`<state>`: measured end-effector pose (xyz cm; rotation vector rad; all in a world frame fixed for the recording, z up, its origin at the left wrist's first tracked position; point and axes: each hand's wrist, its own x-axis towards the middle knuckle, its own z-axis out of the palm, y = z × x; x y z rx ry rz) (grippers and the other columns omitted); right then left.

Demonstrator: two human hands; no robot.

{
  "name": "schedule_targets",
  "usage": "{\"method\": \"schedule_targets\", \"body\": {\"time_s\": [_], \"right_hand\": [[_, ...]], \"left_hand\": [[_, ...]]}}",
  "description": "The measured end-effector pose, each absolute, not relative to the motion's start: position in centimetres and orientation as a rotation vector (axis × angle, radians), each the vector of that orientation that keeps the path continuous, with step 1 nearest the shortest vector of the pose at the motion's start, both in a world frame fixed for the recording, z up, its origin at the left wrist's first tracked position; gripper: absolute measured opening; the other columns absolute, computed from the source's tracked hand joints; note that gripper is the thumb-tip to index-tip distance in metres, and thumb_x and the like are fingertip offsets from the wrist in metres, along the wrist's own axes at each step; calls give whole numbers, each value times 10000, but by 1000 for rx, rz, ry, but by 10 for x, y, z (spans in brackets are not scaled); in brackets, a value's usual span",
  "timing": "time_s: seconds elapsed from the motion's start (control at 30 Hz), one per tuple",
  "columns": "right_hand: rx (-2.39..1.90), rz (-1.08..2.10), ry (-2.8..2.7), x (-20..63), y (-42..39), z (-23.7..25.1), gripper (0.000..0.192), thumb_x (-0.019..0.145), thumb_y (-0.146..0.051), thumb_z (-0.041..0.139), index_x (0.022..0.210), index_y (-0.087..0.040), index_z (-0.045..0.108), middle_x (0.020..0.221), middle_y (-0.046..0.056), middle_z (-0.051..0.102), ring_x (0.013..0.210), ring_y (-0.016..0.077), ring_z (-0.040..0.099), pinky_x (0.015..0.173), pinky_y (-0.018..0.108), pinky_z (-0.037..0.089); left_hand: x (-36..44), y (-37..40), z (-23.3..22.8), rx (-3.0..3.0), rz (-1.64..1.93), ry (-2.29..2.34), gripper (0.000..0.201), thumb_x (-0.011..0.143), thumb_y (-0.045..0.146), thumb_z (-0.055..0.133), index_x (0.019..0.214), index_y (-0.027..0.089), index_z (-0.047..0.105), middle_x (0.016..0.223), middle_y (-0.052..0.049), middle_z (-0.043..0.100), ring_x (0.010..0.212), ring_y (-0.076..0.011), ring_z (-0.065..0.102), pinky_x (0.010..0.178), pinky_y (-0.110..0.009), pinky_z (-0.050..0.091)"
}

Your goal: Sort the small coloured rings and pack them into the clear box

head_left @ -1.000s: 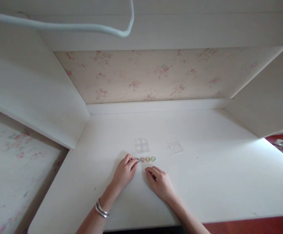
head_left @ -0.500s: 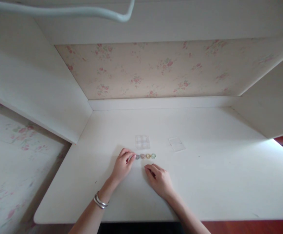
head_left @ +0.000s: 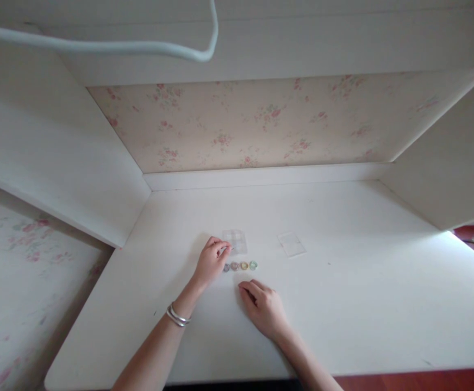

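My left hand [head_left: 212,259] is pinched at the near left corner of a clear plastic compartment box [head_left: 239,243]. Anything between its fingertips is too small to make out. Just below the box lies a row of several small round coils, among them a purplish one [head_left: 226,267], a pinkish one [head_left: 235,266], a yellow one [head_left: 244,265] and a green one [head_left: 253,265]. Resting on the desk near that row, my right hand [head_left: 263,305] has its fingers curled in, with nothing visible in them. A flat clear lid [head_left: 292,245] lies right of the box.
The white desk [head_left: 351,304] has a side panel [head_left: 69,136] on the left and another [head_left: 449,152] on the right. A white curved bar [head_left: 139,48] crosses the upper left. Behind the desk is floral wallpaper [head_left: 237,125].
My left hand has moved up from the left end of the coil row to the box's edge. My right hand stays curled on the desk. The view has tilted slightly.
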<state>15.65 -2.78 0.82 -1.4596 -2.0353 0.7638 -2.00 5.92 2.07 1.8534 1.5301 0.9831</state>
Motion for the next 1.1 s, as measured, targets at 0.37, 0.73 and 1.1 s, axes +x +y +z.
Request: {"method": "schedule_targets", "body": {"time_s": [0.37, 0.73, 1.1], "right_hand": [[-1550, 652, -2142, 140, -20, 20, 265, 924, -294, 369, 1008, -264, 619, 863, 10, 674, 728, 139, 626, 640, 217, 413], [-1630, 381, -2403, 107, 9, 21, 297, 950, -318, 338, 989, -266, 628, 855, 39, 680, 682, 147, 621, 568, 218, 367], [-1636, 424, -2363, 104, 5, 15, 271, 950, -298, 340, 986, -256, 605, 882, 28, 676, 694, 138, 623, 584, 213, 365]], "left_hand": [[-55, 21, 8, 1632, 1027, 1560, 253, 867, 387, 492, 909, 195, 651, 862, -32, 603, 712, -132, 561, 635, -240, 459], [-63, 7, 8, 1611, 1022, 1499, 275, 881, 398, 466, 909, 192, 645, 856, -34, 626, 765, -145, 578, 702, -263, 467], [-65, 6, 9, 1622, 1017, 1433, 260, 886, 386, 468, 895, 199, 648, 838, -26, 614, 736, -135, 574, 659, -243, 454]]}}
